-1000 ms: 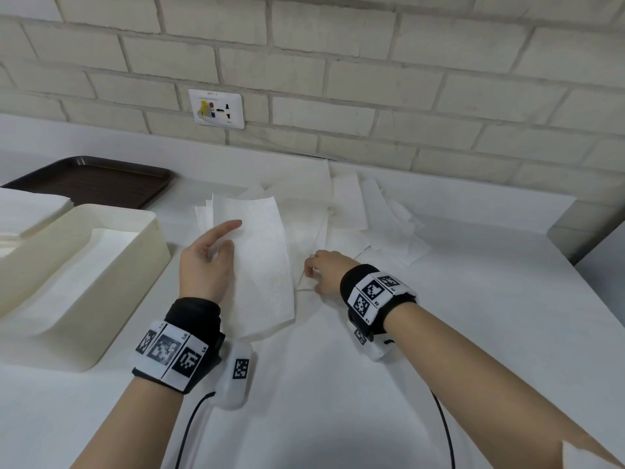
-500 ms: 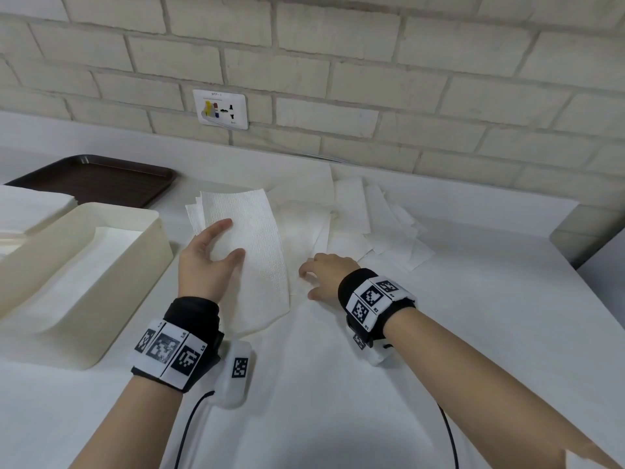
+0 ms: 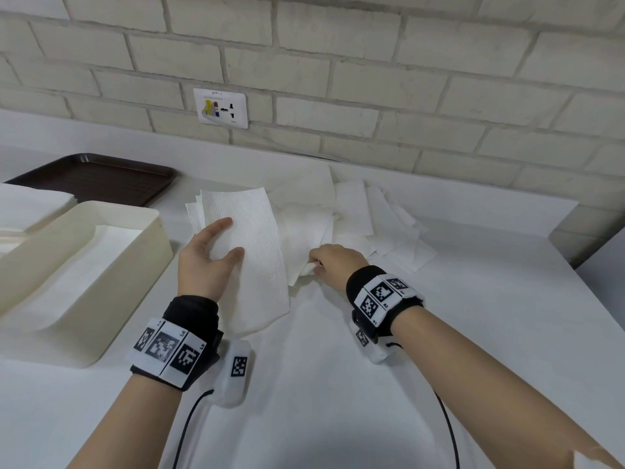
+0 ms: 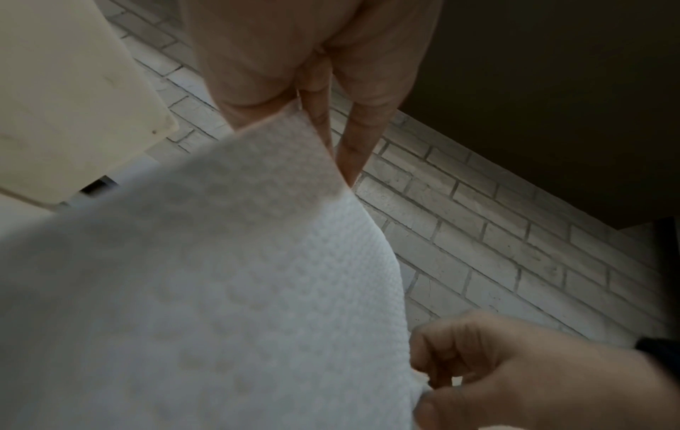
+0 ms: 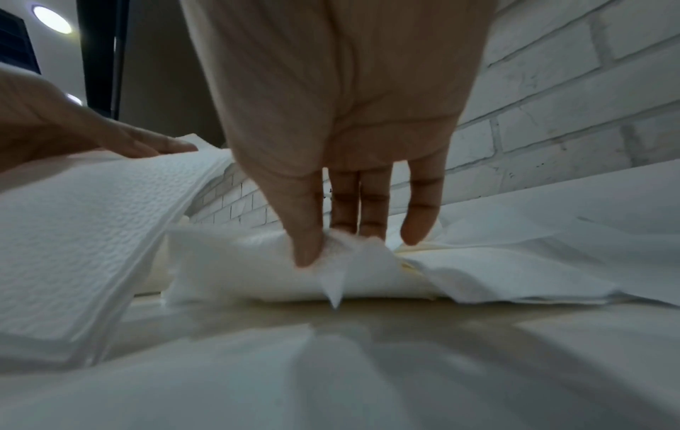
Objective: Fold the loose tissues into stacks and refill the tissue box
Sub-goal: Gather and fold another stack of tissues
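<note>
My left hand [image 3: 200, 265] holds a stack of folded white tissues [image 3: 252, 255] lifted off the table, thumb and forefinger on top. In the left wrist view the stack [image 4: 220, 276] fills the frame under the fingers [image 4: 355, 145]. My right hand [image 3: 334, 259] pinches the near corner of a loose tissue [image 3: 302, 268]. In the right wrist view its thumb [image 5: 308, 247] presses that crumpled tissue [image 5: 239, 270] against the fingers. Behind lies the pile of loose tissues [image 3: 375, 225]. The cream tissue box [image 3: 135, 265] stands open at the left with white tissue inside.
A dark brown tray [image 3: 98, 179] sits at the back left, near a white piece [image 3: 30, 204] beside the box. A brick wall with a socket [image 3: 221, 108] runs behind a raised ledge [image 3: 473, 204]. The white table [image 3: 338, 384] extends toward me.
My left hand has raised the stack and shifted it slightly away from me. My right hand has curled and taken the corner of a loose tissue between thumb and fingers.
</note>
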The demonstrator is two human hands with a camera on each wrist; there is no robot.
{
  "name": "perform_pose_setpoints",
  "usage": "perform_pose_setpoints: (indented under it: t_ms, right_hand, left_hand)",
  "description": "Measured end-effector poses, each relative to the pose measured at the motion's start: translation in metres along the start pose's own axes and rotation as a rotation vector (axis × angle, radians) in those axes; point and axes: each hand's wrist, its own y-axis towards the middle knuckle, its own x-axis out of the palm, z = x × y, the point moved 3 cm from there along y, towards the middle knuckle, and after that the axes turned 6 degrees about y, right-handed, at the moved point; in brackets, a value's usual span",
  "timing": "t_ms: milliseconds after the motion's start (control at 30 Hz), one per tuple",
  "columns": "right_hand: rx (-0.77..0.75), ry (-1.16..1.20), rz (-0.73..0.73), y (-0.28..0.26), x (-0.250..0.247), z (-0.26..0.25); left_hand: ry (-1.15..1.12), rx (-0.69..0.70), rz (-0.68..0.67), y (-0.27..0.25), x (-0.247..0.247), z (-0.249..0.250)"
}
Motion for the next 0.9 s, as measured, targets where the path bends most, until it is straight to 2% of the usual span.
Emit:
perform_pose_setpoints:
  t_ms: [133, 333, 400, 533, 667, 833, 900]
  right_hand:
    - [0.023, 0.175, -0.017, -0.005, -0.005, 0.002]
    - [0.012, 0.242, -0.127, -0.005, 0.004, 0.007]
    - [0.002, 0.233, -0.134, -0.005, 0.005, 0.008]
    - [-0.078, 0.072, -0.083, -0.004, 0.009, 0.001]
    - [-0.147, -0.024, -0.228, 0.0, 0.018, -0.006]
    - [-0.14, -0.012, -0.184, 0.006, 0.017, -0.009]
    - [-0.121, 0.06, -0.178, 0.007, 0.016, -0.007]
  left_hand:
    - [0.0, 0.008, -0.003, -0.001, 0.002, 0.002]
    - [0.003, -0.004, -0.008, -0.001, 0.002, 0.001]
    - [0.007, 0.0, -0.013, -0.001, 0.002, 0.001]
    - [0.005, 0.002, -0.009, -0.002, 0.003, 0.001]
    - [0.001, 0.002, -0.013, -0.002, 0.004, 0.002]
    - [0.0, 0.012, -0.009, -0.002, 0.002, 0.002]
    - [-0.002, 0.01, -0.006, -0.002, 0.0, 0.002]
